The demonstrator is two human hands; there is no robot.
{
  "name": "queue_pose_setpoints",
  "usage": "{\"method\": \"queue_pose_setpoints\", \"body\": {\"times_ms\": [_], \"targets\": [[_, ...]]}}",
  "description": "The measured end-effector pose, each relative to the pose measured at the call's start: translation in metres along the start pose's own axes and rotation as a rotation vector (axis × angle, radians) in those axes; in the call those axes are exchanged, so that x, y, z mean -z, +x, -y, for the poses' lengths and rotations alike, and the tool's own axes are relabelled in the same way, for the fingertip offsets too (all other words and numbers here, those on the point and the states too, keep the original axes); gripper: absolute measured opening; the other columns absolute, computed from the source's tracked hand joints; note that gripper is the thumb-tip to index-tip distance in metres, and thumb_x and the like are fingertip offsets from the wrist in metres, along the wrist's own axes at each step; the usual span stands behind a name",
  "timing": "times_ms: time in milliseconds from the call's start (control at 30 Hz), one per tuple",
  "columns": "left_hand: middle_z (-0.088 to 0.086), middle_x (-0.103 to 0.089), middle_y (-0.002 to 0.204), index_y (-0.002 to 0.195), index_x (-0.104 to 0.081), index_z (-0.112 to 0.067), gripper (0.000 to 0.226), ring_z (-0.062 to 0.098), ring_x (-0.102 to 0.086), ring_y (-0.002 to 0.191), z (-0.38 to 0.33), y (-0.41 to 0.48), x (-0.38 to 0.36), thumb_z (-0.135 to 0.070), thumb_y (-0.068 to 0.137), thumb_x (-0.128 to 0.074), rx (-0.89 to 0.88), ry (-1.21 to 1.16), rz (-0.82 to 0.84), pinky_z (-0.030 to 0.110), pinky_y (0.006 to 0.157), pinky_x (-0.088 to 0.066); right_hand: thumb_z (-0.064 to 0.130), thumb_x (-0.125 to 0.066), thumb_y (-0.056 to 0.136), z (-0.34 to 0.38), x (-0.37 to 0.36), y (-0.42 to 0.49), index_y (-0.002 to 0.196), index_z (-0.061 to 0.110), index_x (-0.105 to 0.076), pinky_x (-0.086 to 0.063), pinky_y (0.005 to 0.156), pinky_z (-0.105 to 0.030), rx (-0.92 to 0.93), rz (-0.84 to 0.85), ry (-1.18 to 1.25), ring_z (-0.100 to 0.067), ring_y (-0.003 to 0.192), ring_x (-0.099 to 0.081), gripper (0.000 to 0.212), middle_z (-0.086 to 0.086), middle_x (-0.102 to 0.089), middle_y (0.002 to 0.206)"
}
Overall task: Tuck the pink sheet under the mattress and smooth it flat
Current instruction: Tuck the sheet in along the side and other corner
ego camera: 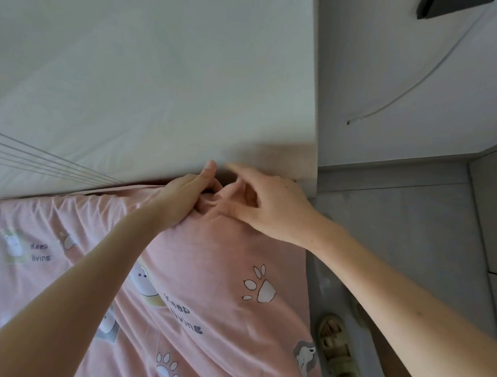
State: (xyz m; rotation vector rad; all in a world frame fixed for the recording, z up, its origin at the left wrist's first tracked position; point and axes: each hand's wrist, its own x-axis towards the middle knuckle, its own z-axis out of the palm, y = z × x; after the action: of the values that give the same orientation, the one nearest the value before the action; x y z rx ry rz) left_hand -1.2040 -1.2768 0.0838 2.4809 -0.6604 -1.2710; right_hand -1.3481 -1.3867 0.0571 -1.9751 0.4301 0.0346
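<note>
A: Pink sheet (216, 271), where did it lie?
B: It was spread over the bed and bunched at the far right corner, against the pale panel (160, 86).
A: Hands?
B: The left hand (185, 197) gripped the bunched edge, with its thumb up on the panel. The right hand (269, 208) had its fingers curled into the same fold and touched the left.
</note>
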Motion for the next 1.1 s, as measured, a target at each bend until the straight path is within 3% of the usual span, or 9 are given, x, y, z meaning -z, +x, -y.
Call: {"method": "queue_pose_setpoints", "body": {"times_ms": [100, 200, 333, 467, 567, 767, 867, 967, 1100], "targets": [[-0.012, -0.07, 0.086, 0.075, -0.072, -0.038, 0.073, 0.021, -0.059, 0.097, -0.002, -0.006, 0.002, -0.089, 0.062, -0.02, 0.041, -0.004, 0.0, 0.039, 0.101, -0.038, 0.035, -0.053, 0.094, -0.001, -0.01, 0.004, 0.071, 0.017, -0.056, -0.029, 0.056, -0.031, 0.03, -0.304, -0.115, -0.022, 0.064, -0.049, 0.029, 0.001, -0.057, 0.066], [0.005, -0.067, 0.107, 0.096, -0.07, -0.019, 0.069, 0.026, -0.056, 0.108, -0.005, -0.01, 0.003, -0.069, 0.088, -0.023, 0.038, 0.045, -0.072, 0.037, 0.101, -0.038, 0.02, -0.056, 0.091, -0.002, -0.014, 0.01, 0.061, 0.019, -0.041, -0.014, 0.046, -0.029, -0.035, -0.586, -0.221, -0.024, 0.053, -0.037, 0.033, -0.006, -0.055, 0.058], [0.003, -0.063, 0.106, 0.102, -0.065, -0.018, 0.06, 0.025, -0.054, 0.107, -0.018, -0.005, 0.001, -0.063, 0.091, -0.027, -0.026, 0.214, -0.054, 0.036, 0.095, -0.037, 0.022, -0.052, 0.093, -0.009, -0.031, 0.031, 0.068, 0.011, -0.06, -0.025, 0.059, -0.03, -0.331, -0.448, -0.123, -0.031, 0.068, -0.052, 0.029, -0.012, -0.06, 0.068], [-0.004, -0.064, 0.097, 0.084, -0.06, -0.027, 0.053, 0.023, -0.054, 0.105, -0.015, 0.01, 0.001, -0.066, 0.075, -0.025, -0.03, 0.212, -0.015, 0.036, 0.096, -0.039, 0.017, -0.066, 0.084, -0.023, -0.049, 0.03, 0.059, 0.017, -0.057, -0.05, 0.051, -0.022, -0.749, -0.184, 0.765, -0.016, 0.054, -0.058, 0.026, 0.002, -0.061, 0.052], [-0.008, -0.066, 0.093, 0.092, -0.059, -0.029, 0.038, 0.02, -0.056, 0.105, -0.015, 0.012, 0.003, -0.059, 0.09, -0.036, -0.049, 0.115, -0.04, 0.034, 0.097, -0.041, 0.012, -0.061, 0.088, -0.019, -0.045, 0.022, 0.066, 0.016, -0.056, -0.041, 0.043, -0.013, -0.806, -0.039, 0.923, -0.008, 0.048, -0.051, 0.023, 0.003, -0.058, 0.053], [0.002, -0.067, 0.095, 0.093, -0.068, -0.013, 0.032, 0.026, -0.061, 0.095, -0.003, -0.023, 0.02, -0.037, 0.088, -0.048, -0.181, 0.499, -0.571, 0.029, 0.075, -0.039, 0.006, -0.051, 0.092, -0.016, -0.017, 0.007, 0.092, 0.005, -0.059, -0.031, 0.029, -0.011, -0.908, -0.049, 0.863, -0.011, 0.053, -0.038, 0.008, -0.006, -0.051, 0.074], [-0.009, -0.068, 0.1, 0.098, -0.07, -0.025, 0.021, 0.017, -0.06, 0.102, 0.015, -0.032, 0.022, -0.033, 0.09, -0.052, -0.101, 0.342, -0.387, 0.025, 0.079, -0.037, -0.001, -0.044, 0.091, -0.016, -0.013, 0.001, 0.106, 0.0, -0.055, -0.024, 0.023, -0.01, -0.914, -0.09, 0.878, -0.013, 0.051, -0.034, 0.019, -0.007, -0.048, 0.074], [-0.034, -0.059, 0.108, 0.109, -0.06, -0.05, 0.023, 0.001, -0.05, 0.113, 0.014, -0.032, 0.009, -0.037, 0.096, -0.044, -0.08, 0.17, -0.064, 0.017, 0.09, -0.033, 0.004, -0.045, 0.094, -0.016, -0.012, -0.002, 0.083, 0.008, -0.05, -0.024, 0.022, -0.01, -0.908, -0.085, 0.917, -0.012, 0.05, -0.035, 0.013, -0.002, -0.04, 0.064], [-0.024, -0.056, 0.126, 0.113, -0.06, -0.048, 0.033, 0.003, -0.045, 0.121, -0.003, -0.01, -0.006, -0.05, 0.096, -0.032, -0.07, 0.184, 0.036, 0.021, 0.1, -0.03, -0.001, -0.051, 0.086, -0.02, -0.034, 0.006, 0.073, 0.004, -0.058, -0.036, 0.042, -0.017, -0.953, -0.169, 0.922, -0.018, 0.055, -0.042, 0.015, -0.008, -0.05, 0.066]]}}
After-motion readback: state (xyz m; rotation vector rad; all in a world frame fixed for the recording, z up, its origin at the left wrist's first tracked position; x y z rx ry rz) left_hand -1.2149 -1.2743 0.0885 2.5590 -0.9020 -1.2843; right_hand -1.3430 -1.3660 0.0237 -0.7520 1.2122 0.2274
